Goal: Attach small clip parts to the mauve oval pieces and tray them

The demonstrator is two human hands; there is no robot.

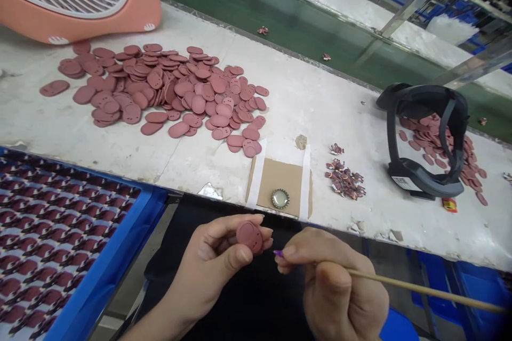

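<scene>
Red oval disc [249, 236] pinched in left hand [218, 261]; thin stick [424, 289] gripped in right hand [336, 277]. Disc could be dropped if thumb pressure is eased.

Disc [248, 237], one entry: dusty red, flat and thin, rounded in outline, with a few small dark dots toward one side. Shows a broad face to the camera; sits pinched in the left grip [216, 258], edge partly covered by fingers.

Stick [424, 289], one entry: slender, straight, pale tan, purple near the front end. Lies slantwise through the right grip [338, 277], front end near the disc, apart from it.
</scene>
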